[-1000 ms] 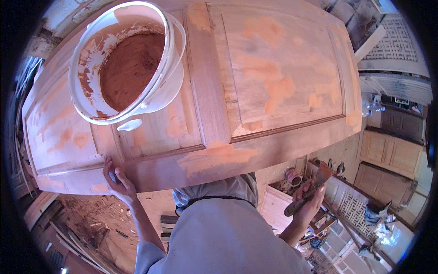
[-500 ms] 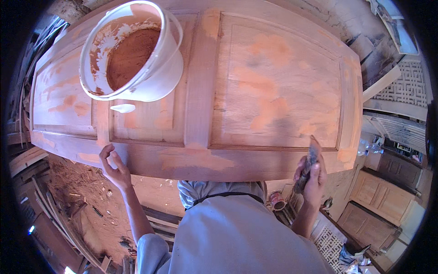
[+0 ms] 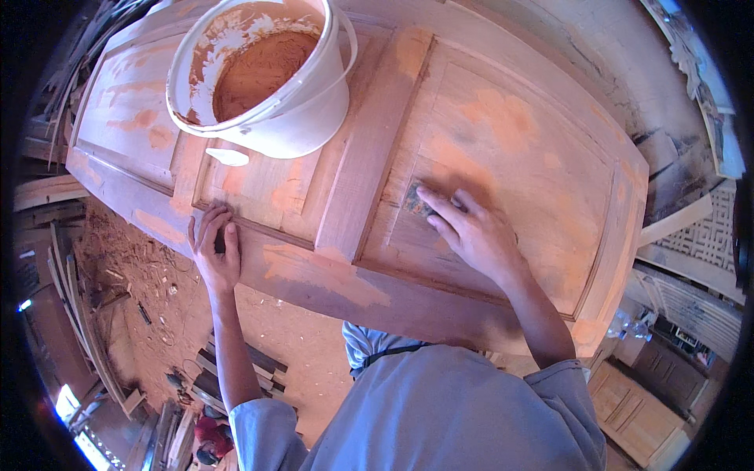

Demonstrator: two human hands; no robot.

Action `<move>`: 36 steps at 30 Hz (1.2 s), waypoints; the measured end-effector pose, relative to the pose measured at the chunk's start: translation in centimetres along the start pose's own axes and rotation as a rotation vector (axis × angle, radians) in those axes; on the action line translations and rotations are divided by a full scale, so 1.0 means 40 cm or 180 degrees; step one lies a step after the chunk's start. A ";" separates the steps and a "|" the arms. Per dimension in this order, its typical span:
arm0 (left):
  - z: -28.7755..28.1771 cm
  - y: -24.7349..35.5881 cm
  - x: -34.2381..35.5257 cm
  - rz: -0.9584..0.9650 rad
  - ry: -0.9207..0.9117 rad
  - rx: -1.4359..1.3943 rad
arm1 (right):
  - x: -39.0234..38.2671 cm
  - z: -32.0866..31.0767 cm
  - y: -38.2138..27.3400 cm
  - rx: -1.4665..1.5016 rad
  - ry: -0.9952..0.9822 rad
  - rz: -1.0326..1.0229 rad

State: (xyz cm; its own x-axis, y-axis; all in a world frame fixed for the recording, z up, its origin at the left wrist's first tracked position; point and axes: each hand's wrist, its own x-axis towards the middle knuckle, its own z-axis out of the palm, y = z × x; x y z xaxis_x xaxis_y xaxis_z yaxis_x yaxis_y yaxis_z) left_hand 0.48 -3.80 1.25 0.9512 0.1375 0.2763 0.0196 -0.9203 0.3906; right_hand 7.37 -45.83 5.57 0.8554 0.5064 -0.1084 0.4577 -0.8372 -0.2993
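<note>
A panelled wooden door (image 3: 345, 212) lies flat before me, blotched with orange filler. My right hand (image 3: 479, 231) grips a putty knife (image 3: 418, 200), its stained blade laid against the right-hand panel and its handle mostly hidden by my fingers. At the door's near edge, by the middle panel's moulding, rests my left hand (image 3: 216, 251), loosely bent, thumb apart, with nothing in it. Tilted on the door beyond my left hand is a white plastic bucket (image 3: 314, 118) with reddish-brown filler (image 3: 263, 74) inside. A small white plastic piece (image 3: 228, 157) lies in front of the bucket.
Long timber strips (image 3: 86, 314) lean at the left, over a dusty brown floor (image 3: 141, 267). Further panelled doors (image 3: 632, 408) and a latticed panel (image 3: 691, 228) stand at the right. Stacked wood pieces (image 3: 236, 373) lie below the door's near edge.
My right hand has brought the putty knife from the near right edge onto the right-hand panel. My left hand has come down onto the door's edge. The view has turned and shifted.
</note>
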 end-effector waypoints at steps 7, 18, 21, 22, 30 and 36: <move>0.003 0.002 0.002 -0.0070 0.0090 -0.0055 | 0.001 0.021 0.011 -0.0229 0.0195 -0.0184; 0.001 -0.013 -0.003 -0.0019 0.0018 0.0089 | -0.029 -0.113 0.014 -0.0253 -0.0577 0.0223; 0.003 -0.017 -0.001 0.0021 0.0034 0.0053 | -0.017 -0.139 0.000 -0.0315 -0.0765 -0.0249; 0.004 -0.017 -0.001 0.0040 0.0039 0.0030 | -0.002 -0.133 -0.010 -0.0395 -0.0744 -0.0501; 0.005 -0.022 -0.003 0.0018 0.0044 0.0050 | 0.133 -0.136 0.004 -0.0839 -0.1133 -0.1279; 0.004 -0.021 -0.007 -0.0022 0.0089 -0.0012 | 0.129 -0.208 0.086 -0.1384 -0.1174 -0.0758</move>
State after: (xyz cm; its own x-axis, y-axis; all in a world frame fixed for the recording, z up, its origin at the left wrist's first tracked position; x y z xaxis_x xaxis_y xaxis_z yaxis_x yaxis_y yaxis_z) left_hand 0.25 -3.10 0.70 0.9421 0.1540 0.2980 0.0248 -0.9179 0.3960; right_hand 15.38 -47.79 11.87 0.6131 0.6627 -0.4301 0.7491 -0.6606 0.0498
